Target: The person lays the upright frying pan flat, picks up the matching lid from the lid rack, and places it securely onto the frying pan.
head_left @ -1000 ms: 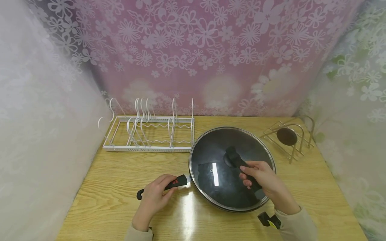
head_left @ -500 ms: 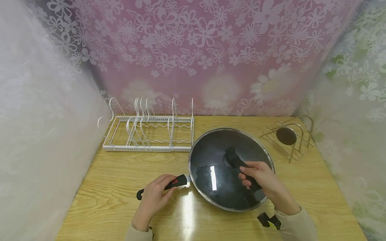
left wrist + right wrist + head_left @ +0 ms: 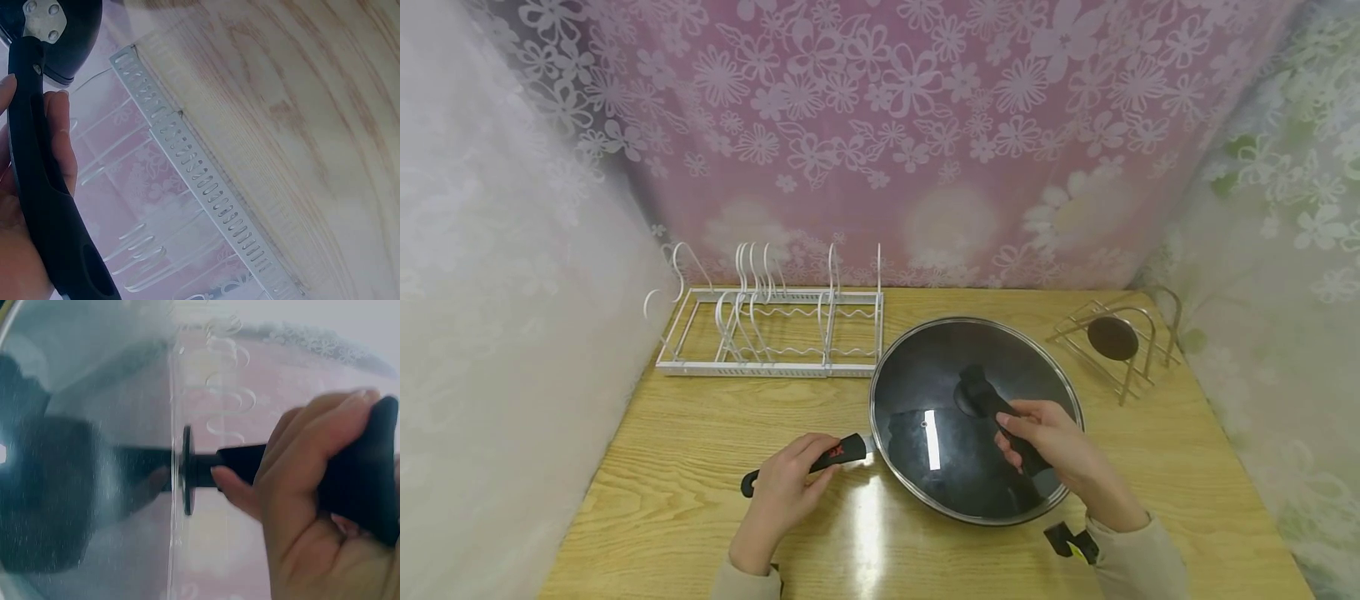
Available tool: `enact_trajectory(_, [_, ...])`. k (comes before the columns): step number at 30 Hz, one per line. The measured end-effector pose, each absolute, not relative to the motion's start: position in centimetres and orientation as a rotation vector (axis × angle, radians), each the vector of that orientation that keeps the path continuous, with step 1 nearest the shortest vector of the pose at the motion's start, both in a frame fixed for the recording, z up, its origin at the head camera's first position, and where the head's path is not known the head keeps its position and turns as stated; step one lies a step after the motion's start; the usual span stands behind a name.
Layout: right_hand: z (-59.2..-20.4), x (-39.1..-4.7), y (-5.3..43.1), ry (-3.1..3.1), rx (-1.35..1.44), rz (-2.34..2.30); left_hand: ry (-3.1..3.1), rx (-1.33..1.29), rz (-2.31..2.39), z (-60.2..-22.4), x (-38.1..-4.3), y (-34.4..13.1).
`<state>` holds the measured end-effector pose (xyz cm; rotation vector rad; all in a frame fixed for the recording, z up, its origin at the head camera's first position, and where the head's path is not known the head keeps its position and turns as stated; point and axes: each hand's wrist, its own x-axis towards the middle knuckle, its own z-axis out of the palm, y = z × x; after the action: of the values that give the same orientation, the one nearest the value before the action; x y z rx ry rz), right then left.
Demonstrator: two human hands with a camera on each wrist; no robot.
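A dark frying pan with a long black handle is at the right of the white rack. My left hand grips that handle, fingers over the top and thumb along the near side; the left wrist view shows the riveted joint to the pan. Over the pan sits a glass lid with a steel rim, hiding the inside. Its tall black knob slants up toward me, and my right hand holds it. In the right wrist view fingers and thumb curl round the knob above the glass.
A white wire dish rack stands at the back left, its right end close to the pan. At the back right is a gold wire stand with a dark round disc. Flowered curtains border the wooden table.
The pan and lid have shifted very slightly in the head view. Both hands keep their grips on the handle and the lid knob.
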<state>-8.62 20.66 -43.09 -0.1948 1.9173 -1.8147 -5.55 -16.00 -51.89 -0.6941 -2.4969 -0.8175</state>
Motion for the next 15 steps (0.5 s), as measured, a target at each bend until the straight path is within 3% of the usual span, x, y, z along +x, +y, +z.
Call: enact_trajectory(15, [-44.9,-8.5,21.4,1.706,-0.218,-1.958,-2.49,-0.644,-0.766,-52.2,-5.8,-15.4])
